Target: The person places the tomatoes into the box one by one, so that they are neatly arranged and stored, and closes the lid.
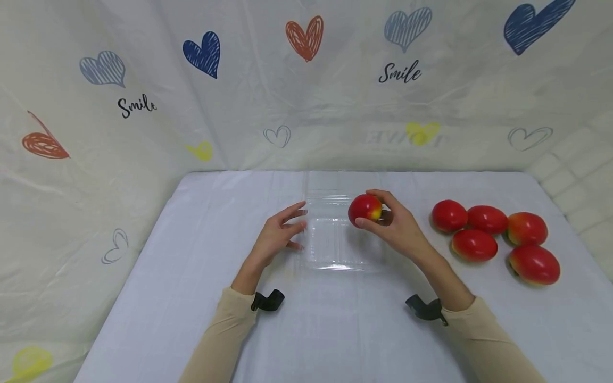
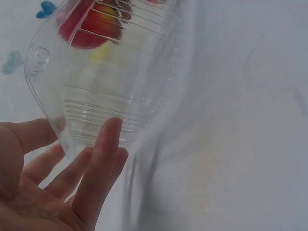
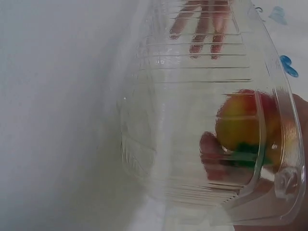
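A red-and-yellow fruit (image 1: 365, 209) is held between the thumb and fingers of my right hand (image 1: 399, 226), over the right part of a clear plastic box (image 1: 335, 266). Through the box's clear wall, the right wrist view shows the fruit's yellow side (image 3: 236, 125) and a green part (image 3: 248, 155) at its end. My left hand (image 1: 278, 234) is at the box's left side with fingers spread. In the left wrist view its fingertips (image 2: 113, 127) overlap the box's ribbed end.
Several more red fruits lie in a group on the right of the white-covered table (image 1: 191, 319), one of them an oval red fruit (image 1: 474, 245). The clear lid (image 1: 342, 181) stretches behind the box. A curtain (image 1: 239, 96) with printed hearts hangs at the table's back edge.
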The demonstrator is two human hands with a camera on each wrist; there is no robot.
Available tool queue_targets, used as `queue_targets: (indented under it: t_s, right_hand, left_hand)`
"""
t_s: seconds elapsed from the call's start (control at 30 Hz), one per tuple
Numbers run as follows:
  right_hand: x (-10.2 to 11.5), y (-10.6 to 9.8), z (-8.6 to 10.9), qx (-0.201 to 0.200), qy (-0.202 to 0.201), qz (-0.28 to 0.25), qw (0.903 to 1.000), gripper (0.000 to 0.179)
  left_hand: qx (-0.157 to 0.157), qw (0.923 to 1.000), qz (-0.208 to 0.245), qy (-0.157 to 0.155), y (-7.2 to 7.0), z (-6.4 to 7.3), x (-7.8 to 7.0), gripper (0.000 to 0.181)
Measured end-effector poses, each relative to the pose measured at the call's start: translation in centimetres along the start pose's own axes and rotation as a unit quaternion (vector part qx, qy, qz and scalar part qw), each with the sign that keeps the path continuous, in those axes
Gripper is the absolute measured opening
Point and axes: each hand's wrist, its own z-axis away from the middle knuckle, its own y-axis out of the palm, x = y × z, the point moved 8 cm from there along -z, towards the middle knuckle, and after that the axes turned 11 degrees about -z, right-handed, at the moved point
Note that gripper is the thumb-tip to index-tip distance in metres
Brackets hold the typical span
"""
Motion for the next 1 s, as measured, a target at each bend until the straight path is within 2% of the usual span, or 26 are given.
queue_targets:
  t_s: [0.43, 0.73, 1.0]
  right_hand:
    - [0.6, 0.9, -0.5, 0.01, -0.004, -0.01, 0.9999, 0.079]
    - [0.3, 1.3, -0.6, 0.019, 0.016, -0.001, 0.9997, 0.083]
    - [0.1, 1.9, -0.7, 0.035, 0.006, -0.014, 0.9993, 0.081]
  left_hand:
    - [-0.004, 1.0, -0.005, -0.007, -0.1, 0.0, 0.1, 0.057]
    - [-0.006, 1.0, -0.001, -0.003, 0.0, 0.0, 0.0, 0.058]
    - [-0.008, 1.0, 0.001, -0.003, 0.0, 0.2, 0.3, 0.058]
